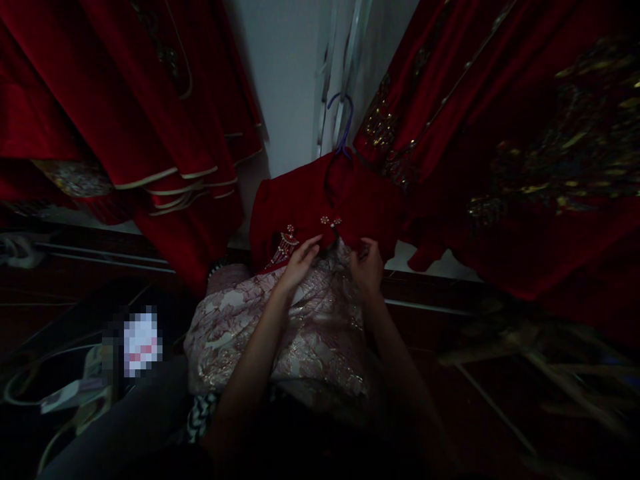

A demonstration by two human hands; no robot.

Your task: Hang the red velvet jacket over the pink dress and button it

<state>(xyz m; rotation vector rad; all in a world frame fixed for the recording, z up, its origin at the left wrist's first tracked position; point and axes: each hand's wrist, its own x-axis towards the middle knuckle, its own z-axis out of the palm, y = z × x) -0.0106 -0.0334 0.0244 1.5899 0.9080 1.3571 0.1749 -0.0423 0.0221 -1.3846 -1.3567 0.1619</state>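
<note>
A short red jacket (295,193) with beaded flower ornaments (330,221) at its front hangs on a purple hanger (346,120). A fan-shaped beaded tassel (286,245) decorates its left side. My left hand (301,261) rests against the jacket's lower front, fingers stretched out and slightly apart. At the other side of the front opening, my right hand (368,265) has its fingers bent and pinched at the jacket's lower edge. Pinkish floral brocade fabric (310,333) with shiny threads spreads under both forearms. Dim light hides fine detail at the fingertips.
Red embroidered garments hang at the left (190,133) and right (450,133). A pale wall (290,80) with metal rails stands behind. Wooden bars (550,367) lie low at right. At lower left are a blurred-out bright patch (143,341) and pale cables (20,393).
</note>
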